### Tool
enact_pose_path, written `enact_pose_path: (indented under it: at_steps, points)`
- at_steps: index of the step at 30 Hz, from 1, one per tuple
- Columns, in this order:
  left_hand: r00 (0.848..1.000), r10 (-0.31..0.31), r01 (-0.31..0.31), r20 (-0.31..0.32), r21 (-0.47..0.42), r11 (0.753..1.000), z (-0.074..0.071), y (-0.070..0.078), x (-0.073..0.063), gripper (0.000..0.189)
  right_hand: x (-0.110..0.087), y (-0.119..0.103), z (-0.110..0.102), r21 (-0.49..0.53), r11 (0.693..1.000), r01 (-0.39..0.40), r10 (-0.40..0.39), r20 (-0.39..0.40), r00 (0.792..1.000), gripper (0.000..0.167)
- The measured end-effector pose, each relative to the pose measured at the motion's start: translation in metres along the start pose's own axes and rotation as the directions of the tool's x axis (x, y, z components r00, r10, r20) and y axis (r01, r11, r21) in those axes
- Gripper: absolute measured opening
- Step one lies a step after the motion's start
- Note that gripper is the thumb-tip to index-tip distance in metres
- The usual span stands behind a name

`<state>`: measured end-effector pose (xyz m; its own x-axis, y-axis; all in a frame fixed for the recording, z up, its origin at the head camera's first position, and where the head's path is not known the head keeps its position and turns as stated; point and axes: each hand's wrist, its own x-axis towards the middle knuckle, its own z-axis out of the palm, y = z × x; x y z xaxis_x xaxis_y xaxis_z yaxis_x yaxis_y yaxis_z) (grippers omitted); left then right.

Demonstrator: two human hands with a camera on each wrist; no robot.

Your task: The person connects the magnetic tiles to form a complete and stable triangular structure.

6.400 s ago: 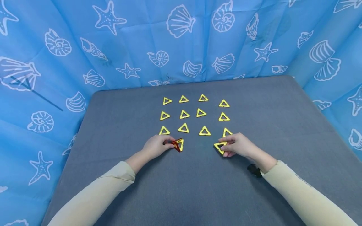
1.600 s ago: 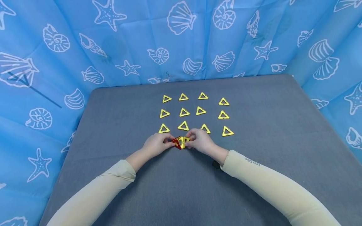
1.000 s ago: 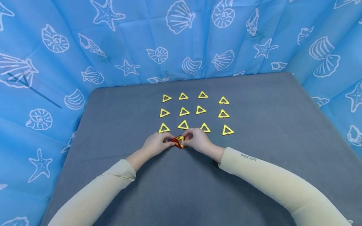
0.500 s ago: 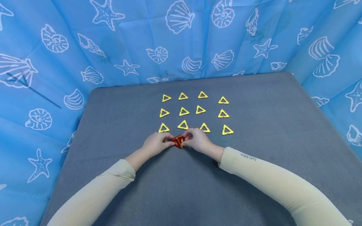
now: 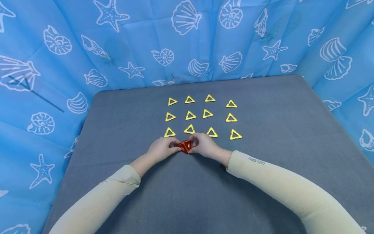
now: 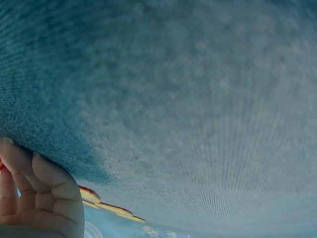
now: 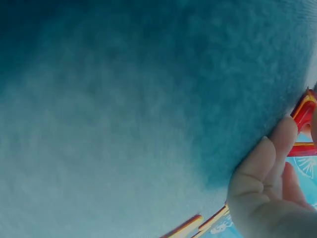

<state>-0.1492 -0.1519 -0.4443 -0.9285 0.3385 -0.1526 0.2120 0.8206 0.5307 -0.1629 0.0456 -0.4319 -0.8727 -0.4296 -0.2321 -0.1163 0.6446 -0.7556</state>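
Note:
Triangular magnetic tiles with red faces, joined into a small peaked shape [image 5: 185, 147], stand on the grey table between my hands. My left hand [image 5: 160, 149] pinches the shape's left side with thumb and fingertips. From the right, my right hand [image 5: 205, 147] pinches its right side the same way. In the left wrist view only a red sliver shows beside the curled fingers [image 6: 52, 181]. The right wrist view shows a red tile with a yellow edge [image 7: 303, 111] at my fingertips. The back of the shape is hidden.
Beyond my hands, several yellow triangular tiles [image 5: 190, 115] lie flat in three rows on the grey table [image 5: 131, 120]. The nearest row, with one tile [image 5: 212, 132] right behind my right hand, is close. A blue shell-print curtain [image 5: 163, 29] surrounds the far edges.
My right hand has carried a tile leftward to the tiles in my left hand. The yellow front between my hands has turned to red faces. The left hand has stayed in place.

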Motion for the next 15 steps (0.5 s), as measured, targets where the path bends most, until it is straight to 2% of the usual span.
enact_pose_path:
  at_steps: [6, 15]
  points:
    - [1.000, -0.009, 0.009, 0.025, 0.024, 1.000, 0.0010, 0.0028, 0.0004, 0.024, -0.0004, 0.0016, -0.0007, -0.125, 0.992, -0.017, 0.020, 0.023, 1.000, 0.043]
    - [0.998, 0.059, -0.063, 0.030, 0.125, 0.990, 0.0054, 0.0057, 0.0028, 0.040, -0.0020, 0.0002, 0.0014, -0.124, 0.992, -0.007, 0.009, 0.014, 1.000, 0.040]
